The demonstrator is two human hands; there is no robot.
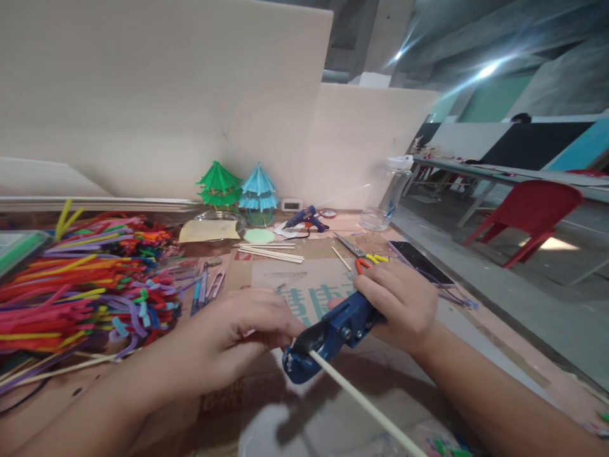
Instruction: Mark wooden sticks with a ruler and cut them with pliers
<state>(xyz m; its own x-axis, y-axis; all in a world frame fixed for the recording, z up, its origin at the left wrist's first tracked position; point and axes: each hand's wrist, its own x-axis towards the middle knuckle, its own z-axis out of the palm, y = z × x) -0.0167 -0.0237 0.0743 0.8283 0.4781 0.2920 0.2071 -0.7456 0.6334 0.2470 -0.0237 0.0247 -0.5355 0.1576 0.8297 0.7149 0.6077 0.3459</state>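
Note:
My right hand (402, 304) grips a blue cutting tool (328, 336) by its handle over the table. A thin pale wooden stick (366, 406) passes through the tool's jaw and runs down to the lower right. My left hand (233, 333) holds the stick's other end just left of the jaw, fingers pinched. Both hands hover over a flat cardboard sheet (304, 285) with printed letters.
A big heap of coloured pipe cleaners (85, 279) lies at left. Green (219, 185) and blue (258, 190) paper pagodas, a glue gun (307, 219), loose sticks (271, 252), scissors (356, 251), a phone (421, 261) and a plastic bottle (387, 193) sit behind. A red chair (528, 216) stands at right.

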